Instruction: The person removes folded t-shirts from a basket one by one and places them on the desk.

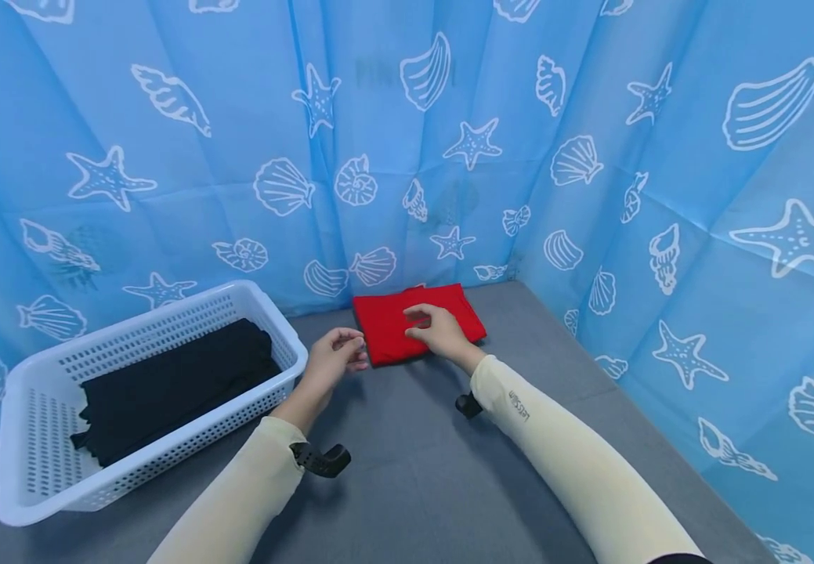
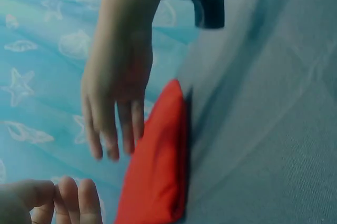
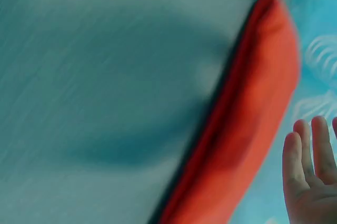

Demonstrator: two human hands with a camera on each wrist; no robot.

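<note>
1. Can count one red cloth, folded into a flat pad, lying at the back of the one grey worktop, near the blue curtain
2. Count two hands in all, both empty
3. See one left hand just beside the left edge of the red cloth, with fingers loosely bent and thumb close to the fingertips
4. See one right hand over the red cloth, with fingers relaxed and thumb parted from the index finger; cannot tell about contact
5. Find one white basket on the left of the worktop, with perforated walls
6. Find one black cloth bundle inside it; cannot tell how many pieces
7. Count two cream sleeves and two black wrist devices, one per arm
</note>
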